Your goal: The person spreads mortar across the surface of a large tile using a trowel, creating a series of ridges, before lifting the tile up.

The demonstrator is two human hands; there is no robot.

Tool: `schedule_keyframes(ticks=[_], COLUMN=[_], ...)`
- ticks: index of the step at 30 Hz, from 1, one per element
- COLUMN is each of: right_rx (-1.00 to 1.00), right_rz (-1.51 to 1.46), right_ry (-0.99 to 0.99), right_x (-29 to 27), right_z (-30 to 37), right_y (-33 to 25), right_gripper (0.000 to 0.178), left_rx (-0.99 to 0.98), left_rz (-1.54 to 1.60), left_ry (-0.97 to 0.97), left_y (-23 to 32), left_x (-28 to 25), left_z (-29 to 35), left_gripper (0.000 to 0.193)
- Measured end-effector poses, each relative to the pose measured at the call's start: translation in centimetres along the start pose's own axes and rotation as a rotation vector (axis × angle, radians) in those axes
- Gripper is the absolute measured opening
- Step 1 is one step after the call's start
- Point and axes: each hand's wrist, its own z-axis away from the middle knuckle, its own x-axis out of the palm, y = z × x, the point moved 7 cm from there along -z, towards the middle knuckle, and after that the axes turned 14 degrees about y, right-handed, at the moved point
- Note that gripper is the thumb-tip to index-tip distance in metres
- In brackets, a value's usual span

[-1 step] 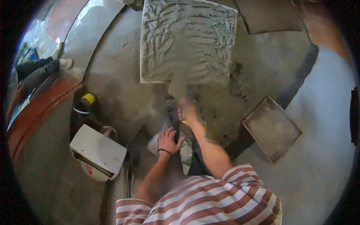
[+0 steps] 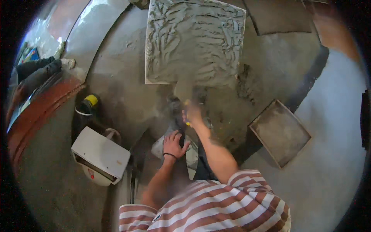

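Observation:
My right hand (image 2: 193, 115) is closed round the yellow and dark handle of a trowel (image 2: 183, 89). Its grey blade, blurred, points away from me and overlaps the near edge of a large square tile (image 2: 147, 73). Grey wet mortar (image 2: 197, 42) covers the tile's upper face in rough ridges, smoother near the middle. My left hand (image 2: 174, 145), with a dark band at the wrist, rests on my dark-trousered knee with fingers spread and nothing in it.
To the left stand a white box-shaped thing (image 2: 101, 154) and a dark bucket (image 2: 84, 106) with a yellow patch. A shallow square tray-like piece (image 2: 281, 133) lies at right. Dark slab (image 2: 278, 17) at far right. Another person's legs (image 2: 40, 71) show at far left. Mortar crumbs (image 2: 244, 87) lie beside the tile.

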Motion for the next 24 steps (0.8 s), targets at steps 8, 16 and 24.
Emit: schedule_keyframes(ticks=[8,16,24], right_rx=[0.093,0.039,0.157], right_rz=[0.122,0.144,-0.091], right_ry=[-0.05,-0.096,-0.06], right_x=[1.4,3.0,3.8], right_z=[1.4,-1.4,-1.9], right_y=[0.8,-4.0,-5.3], right_gripper=[0.031,0.033,0.036], left_rx=[-0.019,-0.064,0.05], left_rz=[0.028,0.028,-0.084], left_ry=[0.076,0.027,-0.006], left_y=[-2.1,-2.1,0.3], left_x=[-0.8,-0.4,0.7], left_z=[0.9,0.8,-0.8], left_gripper=[0.054,0.056,0.057])
